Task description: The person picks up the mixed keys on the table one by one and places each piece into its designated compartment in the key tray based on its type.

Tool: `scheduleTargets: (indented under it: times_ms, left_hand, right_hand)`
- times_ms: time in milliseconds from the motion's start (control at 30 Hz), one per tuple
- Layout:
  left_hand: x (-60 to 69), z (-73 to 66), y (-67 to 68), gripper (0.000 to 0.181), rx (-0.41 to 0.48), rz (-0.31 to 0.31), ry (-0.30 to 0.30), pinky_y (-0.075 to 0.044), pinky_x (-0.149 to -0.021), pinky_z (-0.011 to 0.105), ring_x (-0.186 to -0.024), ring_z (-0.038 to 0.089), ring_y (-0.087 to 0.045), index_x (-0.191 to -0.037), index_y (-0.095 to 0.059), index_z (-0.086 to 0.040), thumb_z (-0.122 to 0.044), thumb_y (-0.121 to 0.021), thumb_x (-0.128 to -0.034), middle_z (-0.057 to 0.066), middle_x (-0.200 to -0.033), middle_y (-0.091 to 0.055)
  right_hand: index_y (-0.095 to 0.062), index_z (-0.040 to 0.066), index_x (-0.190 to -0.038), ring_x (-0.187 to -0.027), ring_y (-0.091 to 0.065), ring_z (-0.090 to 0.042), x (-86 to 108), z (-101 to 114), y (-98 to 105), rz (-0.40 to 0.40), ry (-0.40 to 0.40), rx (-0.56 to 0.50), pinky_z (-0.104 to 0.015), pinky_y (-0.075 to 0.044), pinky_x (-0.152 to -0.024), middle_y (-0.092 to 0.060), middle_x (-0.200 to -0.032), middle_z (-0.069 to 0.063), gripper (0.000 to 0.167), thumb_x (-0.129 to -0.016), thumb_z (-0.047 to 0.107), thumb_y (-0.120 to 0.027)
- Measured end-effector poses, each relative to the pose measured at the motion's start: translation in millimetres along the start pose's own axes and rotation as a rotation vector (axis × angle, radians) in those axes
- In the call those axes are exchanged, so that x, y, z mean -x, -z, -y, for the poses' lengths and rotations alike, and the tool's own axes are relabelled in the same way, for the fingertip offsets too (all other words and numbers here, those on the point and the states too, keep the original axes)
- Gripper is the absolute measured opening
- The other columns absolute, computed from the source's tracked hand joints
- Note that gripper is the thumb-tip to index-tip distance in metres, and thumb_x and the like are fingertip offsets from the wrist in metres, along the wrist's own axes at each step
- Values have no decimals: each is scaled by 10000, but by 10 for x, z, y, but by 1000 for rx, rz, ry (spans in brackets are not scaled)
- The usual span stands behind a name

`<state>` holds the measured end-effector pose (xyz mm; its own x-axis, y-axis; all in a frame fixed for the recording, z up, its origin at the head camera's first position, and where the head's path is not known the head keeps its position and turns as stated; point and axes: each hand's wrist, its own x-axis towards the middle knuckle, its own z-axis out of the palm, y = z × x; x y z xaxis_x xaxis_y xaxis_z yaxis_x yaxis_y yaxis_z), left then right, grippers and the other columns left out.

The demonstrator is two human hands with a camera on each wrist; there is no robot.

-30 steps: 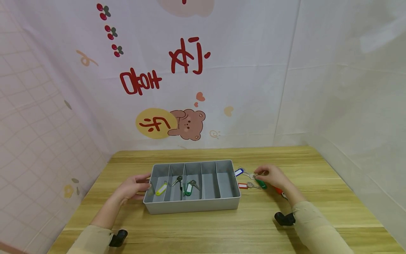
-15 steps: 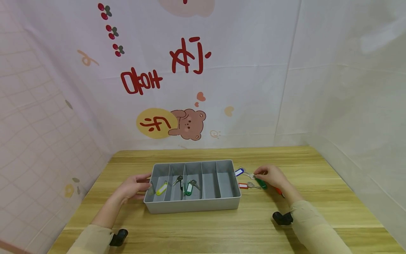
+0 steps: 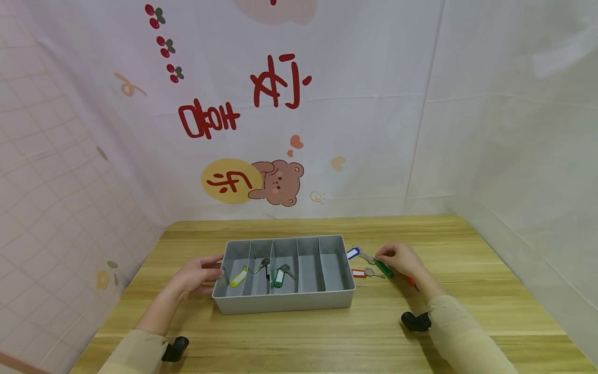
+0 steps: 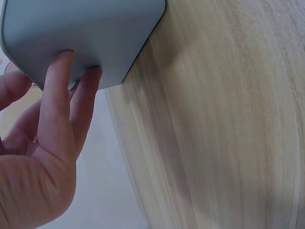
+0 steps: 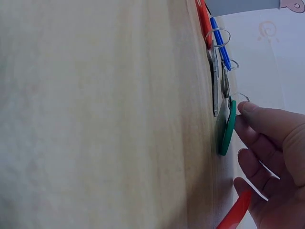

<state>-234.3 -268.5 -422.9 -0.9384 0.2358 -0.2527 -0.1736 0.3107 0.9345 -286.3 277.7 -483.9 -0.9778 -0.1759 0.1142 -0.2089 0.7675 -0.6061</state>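
Note:
A grey divided tray [image 3: 286, 302] lies on the table. My left hand [image 3: 191, 277] grips its left end; in the left wrist view, fingers [image 4: 57, 109] press the tray's outer wall [image 4: 109, 33]. The right hand [image 3: 403, 259] pinches the ring of a green-tagged key; its green tag [image 3: 384, 269] hangs at the fingertips, tilted, in the right wrist view [image 5: 228, 129]. Beside it lie a blue-tagged key [image 3: 353, 253] and a red-tagged key [image 3: 358, 273]. Another red tag [image 3: 411, 281] is partly hidden under the right hand.
In the tray, a yellow tag [image 3: 239, 277] lies in the leftmost compartment, a dark-tagged key [image 3: 264, 263] in the second, and a green-tagged key [image 3: 279, 277] in the third. A patterned white cloth [image 3: 364, 130] rises behind the wooden table [image 3: 299, 340].
The right hand has closed in on the green-tagged key's ring, and the green tag shows more fully beside the fingertips. The left hand and tray have hardly moved.

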Motion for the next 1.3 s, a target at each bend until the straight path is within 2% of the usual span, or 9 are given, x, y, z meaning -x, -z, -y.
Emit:
scheduleTargets:
  times_ms: [167, 467, 633, 867, 1100, 1300]
  left_hand:
    - [-2, -5, -4, 633, -3, -8, 3, -583, -785, 445, -1074, 364, -631, -1514, -277, 75, -13, -572, -961, 383, -1425, -391]
    - [5, -16, -9, 627, -12, -17, 4, -587, -772, 435, -1058, 347, -639, -1510, -290, 73, -12, -573, -956, 382, -1428, -388]
    - [3, -13, -6, 636, -4, -9, 6, -585, -781, 437, -1064, 356, -637, -1512, -282, 76, -17, -576, -956, 381, -1426, -392]
    - [1, -17, -10, 634, 15, -7, 1, -582, -788, 449, -1064, 362, -635, -1512, -280, 78, -7, -572, -956, 379, -1407, -414]
    - [-3, -16, -1, 632, 14, -5, -2, -586, -778, 434, -1071, 364, -632, -1514, -282, 73, -12, -576, -960, 379, -1418, -402]
    - [-2, -9, -4, 641, 14, -7, 3, -582, -785, 447, -1057, 355, -638, -1510, -282, 79, -12, -583, -952, 385, -1422, -390]
  right_hand:
    - [-780, 123, -898, -803, -612, -169, 23, 6, 18, -17, 4, -14, -387, -490, -735, -720, -865, 5, 76, -906, 182, -732]
    - [-767, 103, -965, -910, -642, -248, 70, 29, 90, -55, -44, -39, -430, -511, -791, -727, -944, -41, 151, -936, 235, -699]
    - [-762, 88, -993, -923, -640, -253, 86, 51, 134, -77, -77, -81, -398, -509, -783, -726, -968, -57, 202, -942, 272, -697]
    - [-755, 80, -1051, -1019, -626, -317, 110, 81, 201, -86, -123, -150, -462, -509, -843, -721, -1046, -87, 291, -949, 343, -683]
    - [-757, 61, -1060, -1060, -615, -340, 128, 135, 247, -137, -116, -181, -493, -493, -886, -718, -1072, -113, 310, -950, 341, -683]
    - [-744, 30, -1096, -1103, -600, -376, 147, 193, 290, -146, -112, -213, -529, -480, -920, -715, -1098, -142, 361, -959, 355, -668]
